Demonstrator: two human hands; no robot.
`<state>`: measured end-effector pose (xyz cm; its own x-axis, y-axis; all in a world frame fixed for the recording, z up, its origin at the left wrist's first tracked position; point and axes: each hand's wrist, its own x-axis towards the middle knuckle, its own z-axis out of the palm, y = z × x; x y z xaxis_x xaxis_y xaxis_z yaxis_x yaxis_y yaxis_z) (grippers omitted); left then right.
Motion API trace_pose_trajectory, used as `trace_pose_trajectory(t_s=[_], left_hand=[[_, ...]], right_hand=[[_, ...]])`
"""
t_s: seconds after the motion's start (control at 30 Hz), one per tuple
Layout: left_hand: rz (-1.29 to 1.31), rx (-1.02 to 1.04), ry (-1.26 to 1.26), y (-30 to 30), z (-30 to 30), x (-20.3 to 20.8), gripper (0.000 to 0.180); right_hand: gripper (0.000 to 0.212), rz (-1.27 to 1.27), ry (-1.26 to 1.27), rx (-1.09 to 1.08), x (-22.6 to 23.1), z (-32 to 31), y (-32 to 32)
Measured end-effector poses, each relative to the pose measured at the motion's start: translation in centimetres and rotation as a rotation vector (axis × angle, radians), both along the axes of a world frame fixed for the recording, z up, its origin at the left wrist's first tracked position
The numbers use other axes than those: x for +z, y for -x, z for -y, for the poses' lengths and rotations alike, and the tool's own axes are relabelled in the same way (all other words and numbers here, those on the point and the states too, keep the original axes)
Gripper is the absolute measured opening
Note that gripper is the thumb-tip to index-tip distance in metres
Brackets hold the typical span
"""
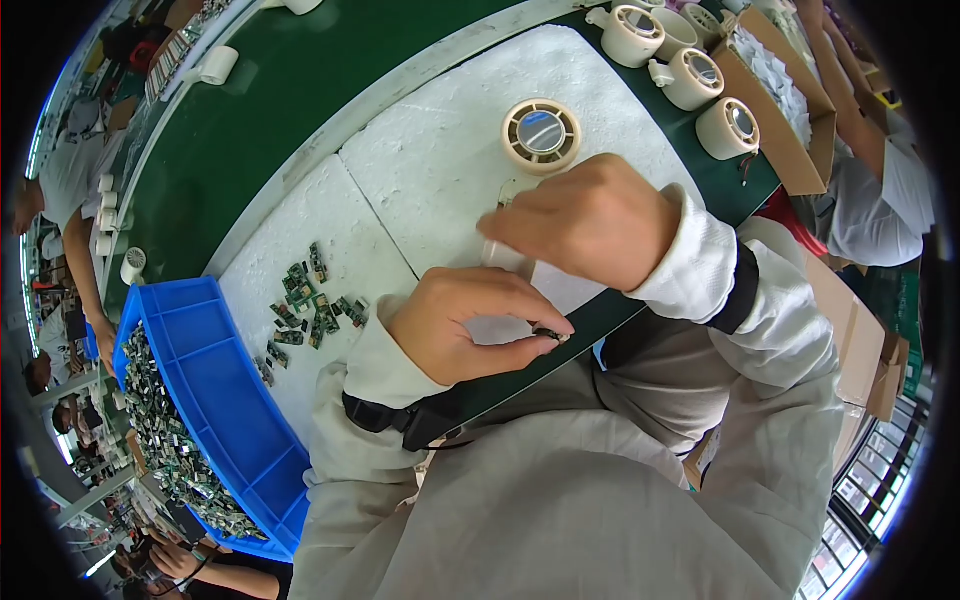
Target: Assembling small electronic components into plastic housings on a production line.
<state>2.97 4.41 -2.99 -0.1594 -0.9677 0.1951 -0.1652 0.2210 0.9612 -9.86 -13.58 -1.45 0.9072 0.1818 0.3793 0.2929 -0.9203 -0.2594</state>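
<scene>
My left hand is closed in a pinch near the table's front edge, with a small circuit board between thumb and forefinger. Up and to the right, my right hand is closed, its fingers bent down and slightly blurred. Below those fingers a whitish rounded part shows; the hand covers most of it, and what the fingertips hold is hidden. Just beyond the right hand, a round cream fan-like housing with a shiny disc in its middle lies on the white foam board.
Loose circuit boards lie on the foam at the left, beside a blue bin full of more boards. Several cream housings and a cardboard box stand at the far right. Other people work on both sides. A green belt curves behind.
</scene>
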Motion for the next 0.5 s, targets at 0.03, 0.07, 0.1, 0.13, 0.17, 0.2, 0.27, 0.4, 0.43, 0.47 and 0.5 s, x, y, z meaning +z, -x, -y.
trace_pose_trajectory(t_s=[0.03,0.07,0.1,0.13,0.17,0.2,0.27,0.4,0.43,0.47,0.5], left_hand=[[0.002,0.001,0.001,0.0,0.0,0.0,0.027],[-0.008,-0.004,0.009,0.1,0.2,-0.1,0.027],[-0.018,-0.008,0.018,0.1,0.3,-0.2,0.027],[-0.029,-0.010,0.026,0.1,0.3,-0.2,0.027],[-0.028,-0.005,0.027,0.1,0.2,-0.2,0.027],[-0.016,-0.005,0.017,0.0,0.1,-0.1,0.027],[0.006,-0.004,-0.005,-0.1,-0.1,-0.1,0.027],[0.003,-0.024,0.012,0.1,0.1,-0.3,0.027],[0.001,-0.024,0.012,0.1,0.1,-0.2,0.027],[0.013,-0.017,0.007,0.1,0.0,-0.1,0.026],[0.025,-0.009,0.001,0.0,0.0,0.0,0.026]], right_hand=[[0.023,0.002,0.001,0.001,-0.1,0.1,0.0],[0.023,0.027,-0.072,-0.057,-0.2,0.3,0.1],[0.022,0.052,-0.145,-0.114,-0.3,0.4,0.1],[0.022,0.076,-0.220,-0.169,-0.2,0.4,0.0],[0.022,0.076,-0.220,-0.164,0.2,0.2,0.0],[0.021,0.002,-0.237,-0.175,0.8,0.1,0.2],[0.019,-0.147,-0.271,-0.197,1.9,-0.3,0.2],[0.019,-0.193,-0.192,-0.187,0.3,-0.1,0.1],[0.019,-0.195,-0.192,-0.187,0.3,0.0,0.0],[0.019,-0.180,-0.143,-0.165,0.3,0.0,-0.2],[0.019,-0.164,-0.095,-0.143,0.3,0.0,-0.4]])
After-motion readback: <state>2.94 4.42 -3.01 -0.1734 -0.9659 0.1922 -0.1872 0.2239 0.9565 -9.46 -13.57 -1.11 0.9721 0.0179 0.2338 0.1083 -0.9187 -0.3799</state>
